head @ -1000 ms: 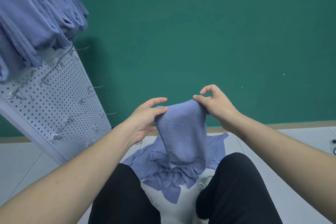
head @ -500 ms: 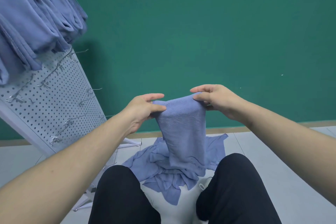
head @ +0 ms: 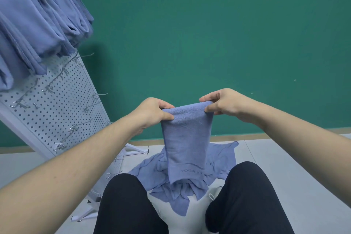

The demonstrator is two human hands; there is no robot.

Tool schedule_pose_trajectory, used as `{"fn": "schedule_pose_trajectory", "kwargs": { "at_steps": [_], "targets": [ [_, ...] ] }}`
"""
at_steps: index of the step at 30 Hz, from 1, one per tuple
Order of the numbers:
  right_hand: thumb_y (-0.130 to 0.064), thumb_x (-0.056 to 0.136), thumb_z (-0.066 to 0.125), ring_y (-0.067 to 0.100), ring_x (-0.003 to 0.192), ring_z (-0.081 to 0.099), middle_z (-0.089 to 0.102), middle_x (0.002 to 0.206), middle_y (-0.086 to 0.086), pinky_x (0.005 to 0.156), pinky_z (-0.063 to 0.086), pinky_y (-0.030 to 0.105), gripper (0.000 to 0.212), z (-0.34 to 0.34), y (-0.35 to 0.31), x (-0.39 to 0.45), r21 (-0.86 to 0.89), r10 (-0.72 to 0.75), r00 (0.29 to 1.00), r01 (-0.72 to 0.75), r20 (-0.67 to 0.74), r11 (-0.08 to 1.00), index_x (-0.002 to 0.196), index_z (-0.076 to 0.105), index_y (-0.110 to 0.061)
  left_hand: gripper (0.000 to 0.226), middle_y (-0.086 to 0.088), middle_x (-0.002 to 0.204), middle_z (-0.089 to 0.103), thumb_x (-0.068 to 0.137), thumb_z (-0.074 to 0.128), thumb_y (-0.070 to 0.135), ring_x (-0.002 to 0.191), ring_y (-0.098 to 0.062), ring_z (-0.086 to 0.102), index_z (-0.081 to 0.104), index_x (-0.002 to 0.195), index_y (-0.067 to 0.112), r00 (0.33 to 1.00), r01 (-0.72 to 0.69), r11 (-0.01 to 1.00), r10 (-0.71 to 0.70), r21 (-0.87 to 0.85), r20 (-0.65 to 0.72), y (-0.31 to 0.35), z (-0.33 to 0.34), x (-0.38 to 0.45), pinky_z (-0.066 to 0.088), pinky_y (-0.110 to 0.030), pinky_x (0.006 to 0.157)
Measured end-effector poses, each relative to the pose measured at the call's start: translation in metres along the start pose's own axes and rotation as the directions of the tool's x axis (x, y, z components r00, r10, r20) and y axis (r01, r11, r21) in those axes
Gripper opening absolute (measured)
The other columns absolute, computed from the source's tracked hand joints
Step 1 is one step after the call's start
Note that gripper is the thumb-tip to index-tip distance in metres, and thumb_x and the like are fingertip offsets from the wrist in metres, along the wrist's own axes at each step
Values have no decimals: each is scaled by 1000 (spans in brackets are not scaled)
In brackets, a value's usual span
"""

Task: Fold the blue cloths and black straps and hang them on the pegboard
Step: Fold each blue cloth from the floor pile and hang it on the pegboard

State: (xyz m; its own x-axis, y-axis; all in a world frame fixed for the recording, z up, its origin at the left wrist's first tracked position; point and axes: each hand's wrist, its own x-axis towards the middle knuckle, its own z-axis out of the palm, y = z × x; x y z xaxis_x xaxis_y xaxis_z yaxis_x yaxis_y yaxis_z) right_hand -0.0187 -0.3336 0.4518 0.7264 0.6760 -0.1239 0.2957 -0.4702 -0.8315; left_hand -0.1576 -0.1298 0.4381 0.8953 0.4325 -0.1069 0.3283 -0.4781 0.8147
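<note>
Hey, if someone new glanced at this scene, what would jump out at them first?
Probably the folded blue terry cloth held up at centre, its top edge pinched by the left hand and right hand. Next, the bundle of folded blue cloths hanging at the top of the white perforated metal pegboard on the left, against the green wall.

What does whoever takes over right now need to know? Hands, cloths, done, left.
Left hand and right hand each pinch a top corner of a folded blue cloth, which hangs in front of the knees.
Loose blue cloths lie in a heap on the floor below it.
Done: several folded cloths hang along the top hooks of the pegboard.
Left: hang the held cloth on a free hook, then fold and hang the heap. No black straps in view.
</note>
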Motion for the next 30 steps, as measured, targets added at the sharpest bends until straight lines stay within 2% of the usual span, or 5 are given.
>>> {"fn": "schedule_pose_trajectory", "kwargs": {
  "at_steps": [8,16,19,25,30],
  "targets": [
    [-29,80,81,17,84,68,75,88,-5,82,56,30,10,-1,-2,-4,-244,-5,1000,4,-4,970,88,77,-24,5,3,89,74,88,74,22,80,-13,58,78,87,20,996,-76,981,83,179,-31,3,-1,-1,47,-27,76],
    [-44,92,65,12,92,59,67,98,-8,94,51,37,22,7,13,0,61,-100,994,102,-48,993,96,63,-22,8,9,92,69,97,63,25,87,-9,61,70,95,23,995,-103,988,101,-111,-24,-6,0,0,55,-29,85],
    [-44,100,52,8,85,53,61,95,-9,76,45,28,24,14,10,-5,-32,-160,974,157,-162,987,101,57,-21,14,9,93,71,100,58,28,85,-6,64,71,103,22,995,-85,967,93,-242,23,-5,3,-4,60,-30,77],
    [-39,107,38,0,81,53,57,89,-13,64,34,11,23,27,9,-5,-94,-215,934,196,-287,976,105,48,-18,21,8,93,72,103,53,31,85,-8,66,71,101,22,991,-130,959,130,-253,-14,-1,11,-6,60,-30,78],
    [-36,107,36,17,96,56,61,97,-4,80,42,32,24,28,17,-1,-229,-307,898,242,-315,943,107,57,-23,18,11,94,64,102,54,31,73,-11,64,69,94,38,955,-263,963,251,-62,-157,0,14,-12,61,-32,60]
  ]
}}
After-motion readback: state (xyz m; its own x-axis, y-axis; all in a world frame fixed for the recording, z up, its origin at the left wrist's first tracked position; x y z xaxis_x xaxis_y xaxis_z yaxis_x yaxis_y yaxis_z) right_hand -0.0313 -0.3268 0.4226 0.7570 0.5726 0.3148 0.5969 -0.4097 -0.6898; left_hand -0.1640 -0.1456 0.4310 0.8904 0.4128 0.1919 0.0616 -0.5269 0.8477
